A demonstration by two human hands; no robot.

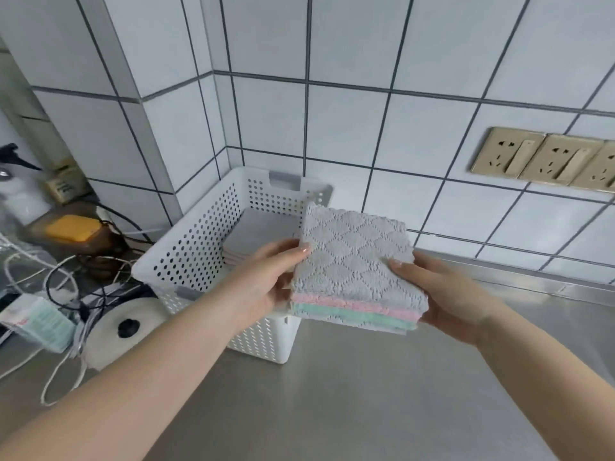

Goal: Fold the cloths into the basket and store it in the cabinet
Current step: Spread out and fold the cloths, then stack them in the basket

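Left hand [266,277] and right hand [446,294] grip the folded cloth stack [356,271] by opposite edges beside the basket [186,251]; soft, light, probably floppy, so support underneath.

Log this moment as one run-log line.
stage: carrying | hands: left and right hold cloth stack above counter | basket: on counter, already holds cloths | next: likely stack into basket
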